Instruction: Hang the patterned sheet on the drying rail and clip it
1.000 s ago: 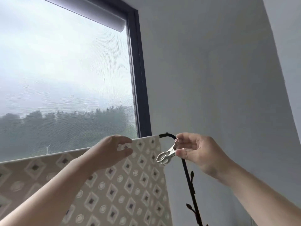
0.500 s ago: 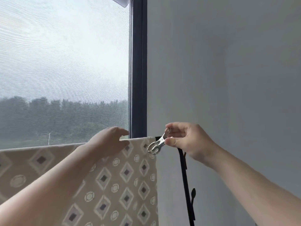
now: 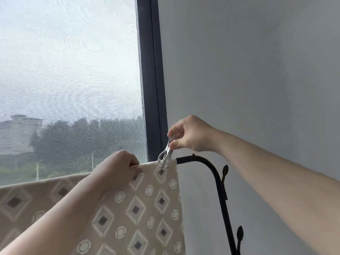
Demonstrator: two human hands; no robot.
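A beige patterned sheet with diamonds and circles hangs over the black drying rail, whose bare end shows just right of the cloth. My right hand pinches the handles of a metal clip. The clip stands nearly upright with its jaws over the sheet's top edge near the right corner. My left hand grips the sheet's top edge on the rail, a little left of the clip. The rail under the cloth is hidden.
The rail bends down into a black post with leaf-shaped knobs at the right. A dark window frame and a screened window stand behind. A plain grey wall fills the right side.
My right hand has turned the clip from slanted beside the sheet's corner to upright, jaws over the top edge. My left hand stays on the edge. The view has tilted down.
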